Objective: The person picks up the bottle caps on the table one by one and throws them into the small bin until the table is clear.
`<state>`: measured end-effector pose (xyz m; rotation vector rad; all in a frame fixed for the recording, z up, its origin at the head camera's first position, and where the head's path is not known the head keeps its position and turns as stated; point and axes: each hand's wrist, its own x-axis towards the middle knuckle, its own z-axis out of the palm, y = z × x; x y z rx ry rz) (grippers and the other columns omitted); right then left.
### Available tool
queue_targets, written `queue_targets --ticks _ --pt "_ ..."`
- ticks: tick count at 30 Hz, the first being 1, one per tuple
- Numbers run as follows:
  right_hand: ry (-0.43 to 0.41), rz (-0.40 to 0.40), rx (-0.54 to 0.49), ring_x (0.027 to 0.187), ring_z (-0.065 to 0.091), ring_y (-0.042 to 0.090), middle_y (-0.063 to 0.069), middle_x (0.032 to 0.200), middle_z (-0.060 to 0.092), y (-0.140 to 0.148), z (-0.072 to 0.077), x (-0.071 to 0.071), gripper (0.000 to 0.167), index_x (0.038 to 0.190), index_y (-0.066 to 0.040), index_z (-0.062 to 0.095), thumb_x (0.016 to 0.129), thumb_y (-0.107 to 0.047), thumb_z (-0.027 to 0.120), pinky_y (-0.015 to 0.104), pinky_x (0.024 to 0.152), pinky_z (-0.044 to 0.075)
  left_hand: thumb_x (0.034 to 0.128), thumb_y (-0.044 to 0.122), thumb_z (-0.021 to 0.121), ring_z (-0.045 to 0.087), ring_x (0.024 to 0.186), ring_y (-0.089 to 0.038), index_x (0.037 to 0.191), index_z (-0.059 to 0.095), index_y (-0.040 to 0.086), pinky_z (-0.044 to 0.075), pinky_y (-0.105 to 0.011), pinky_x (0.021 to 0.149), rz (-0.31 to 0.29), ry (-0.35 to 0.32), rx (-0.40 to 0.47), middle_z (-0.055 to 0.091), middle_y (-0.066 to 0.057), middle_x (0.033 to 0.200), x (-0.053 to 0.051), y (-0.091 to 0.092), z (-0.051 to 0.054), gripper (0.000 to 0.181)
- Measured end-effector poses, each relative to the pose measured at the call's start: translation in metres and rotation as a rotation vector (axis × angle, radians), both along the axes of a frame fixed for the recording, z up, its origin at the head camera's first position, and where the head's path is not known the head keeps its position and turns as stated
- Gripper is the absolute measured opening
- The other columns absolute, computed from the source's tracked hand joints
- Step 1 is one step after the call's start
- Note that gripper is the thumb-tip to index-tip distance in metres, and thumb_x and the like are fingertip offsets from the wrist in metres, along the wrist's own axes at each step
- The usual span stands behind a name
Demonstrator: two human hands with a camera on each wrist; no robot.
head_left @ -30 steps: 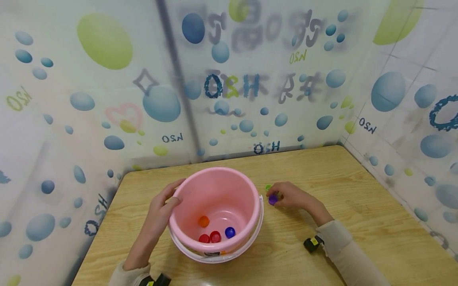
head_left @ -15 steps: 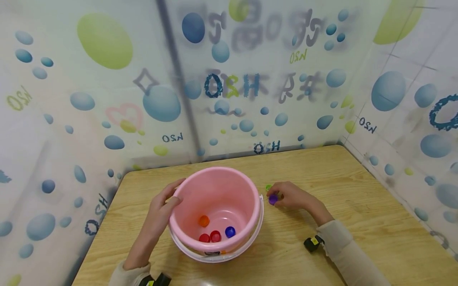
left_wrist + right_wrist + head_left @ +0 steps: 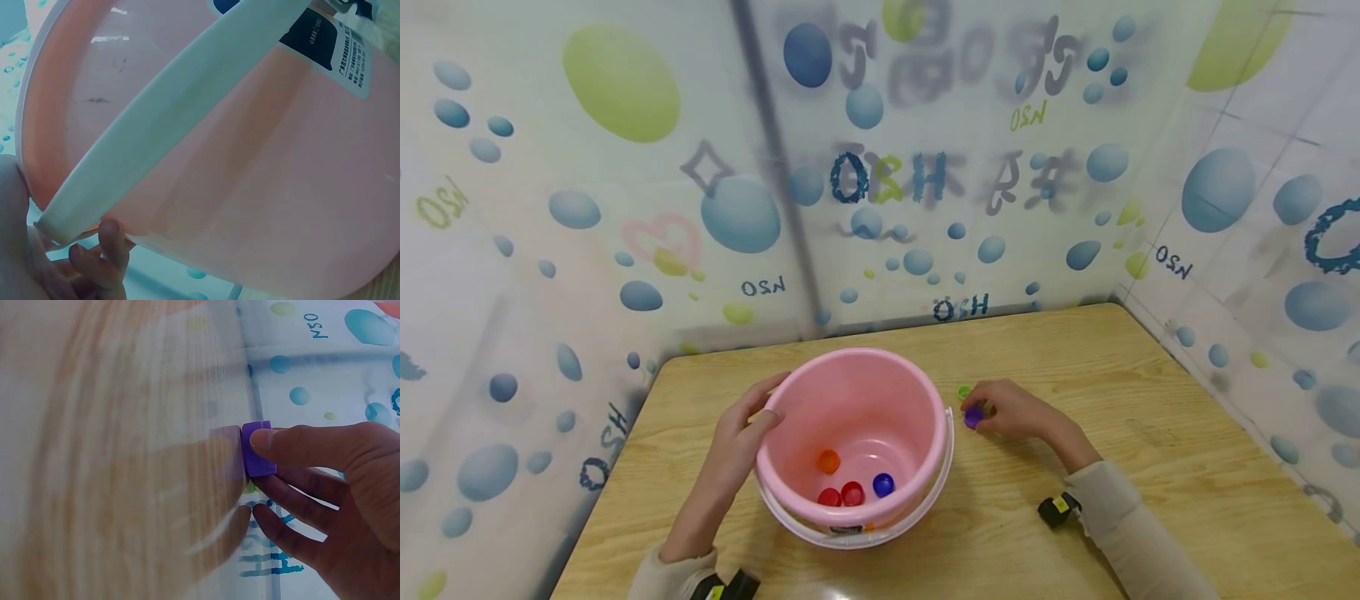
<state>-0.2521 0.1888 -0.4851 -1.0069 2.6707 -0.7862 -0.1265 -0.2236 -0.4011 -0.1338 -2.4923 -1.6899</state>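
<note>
A pink bucket [image 3: 857,367] stands on the wooden table, its white handle [image 3: 857,540] hanging down at the front. My left hand [image 3: 737,442] grips the bucket's left rim, thumb over the edge and fingers outside; in the left wrist view some fingers curl beside the handle's end. To the right of the bucket, my right hand [image 3: 1011,410] pinches a purple bottle cap [image 3: 259,449] between thumb and fingers, at the tabletop. Just behind it lies a green cap [image 3: 964,392], partly hidden by the hand in the right wrist view.
Inside the bucket lie an orange cap [image 3: 828,461], a blue cap [image 3: 883,484] and two red caps [image 3: 852,493]. The wooden table [image 3: 1150,400] reaches back to a wall sheet [image 3: 925,275] printed with blue and green bubbles. Each wrist wears a small black camera [image 3: 1055,511].
The head view has shifted very slightly. Both hands, the bucket and the caps otherwise look the same.
</note>
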Motion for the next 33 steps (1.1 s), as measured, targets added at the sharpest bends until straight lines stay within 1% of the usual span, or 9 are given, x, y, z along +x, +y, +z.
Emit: queue_targets --ticks 5,10,17,23,26,33 --pt "-0.008 -0.006 0.003 0.1 0.067 0.017 0.008 0.114 0.073 0.002 0.0 -0.001 0.031 0.117 -0.007 0.076 0.087 -0.009 0.079 0.037 0.087 0.06 0.1039 0.016 0.049 0.071 0.108 -0.029 0.146 0.058 0.019 0.061 -0.026 0.082 0.001 -0.012 0.005 0.065 -0.017 0.138 0.0 0.0 0.001 0.043" --pt "-0.017 -0.021 0.003 0.1 0.068 0.018 0.008 0.115 0.073 0.002 0.003 -0.001 0.031 0.118 -0.007 0.076 0.087 -0.009 0.079 0.037 0.087 0.06 0.1043 0.017 0.049 0.069 0.112 -0.031 0.147 0.057 0.019 0.06 -0.025 0.083 0.0 -0.018 -0.001 0.063 -0.016 0.141 0.0 0.001 0.001 0.044" --pt "-0.031 -0.039 0.005 0.102 0.068 0.02 0.008 0.115 0.073 0.001 0.01 0.002 0.03 0.117 -0.007 0.076 0.088 -0.009 0.079 0.04 0.089 0.06 0.104 0.016 0.049 0.07 0.11 -0.03 0.147 0.057 0.019 0.06 -0.025 0.082 0.003 -0.015 -0.009 0.064 -0.017 0.139 0.0 0.0 0.0 0.044" --pt "-0.03 -0.059 0.016 0.102 0.067 0.018 0.004 0.115 0.073 0.001 0.013 0.002 0.029 0.118 -0.009 0.076 0.089 -0.01 0.078 0.041 0.091 0.059 0.1041 0.016 0.049 0.07 0.11 -0.029 0.147 0.057 0.019 0.061 -0.026 0.082 -0.001 -0.014 -0.002 0.064 -0.017 0.139 0.0 0.0 0.0 0.044" --pt "-0.034 -0.068 0.015 0.103 0.066 0.018 0.003 0.115 0.073 0.001 0.013 0.002 0.029 0.118 -0.01 0.076 0.089 -0.012 0.078 0.041 0.092 0.059 0.1039 0.015 0.049 0.07 0.109 -0.029 0.146 0.058 0.019 0.061 -0.026 0.082 -0.001 -0.012 0.001 0.064 -0.017 0.139 -0.001 -0.001 0.0 0.044" --pt "-0.029 -0.058 -0.003 0.101 0.067 0.017 0.004 0.113 0.072 0.001 0.014 0.003 0.029 0.118 -0.008 0.075 0.09 -0.014 0.078 0.037 0.089 0.06 0.1038 0.016 0.049 0.07 0.109 -0.028 0.146 0.058 0.019 0.061 -0.026 0.082 0.001 -0.016 0.005 0.064 -0.016 0.139 -0.001 -0.001 0.0 0.044"
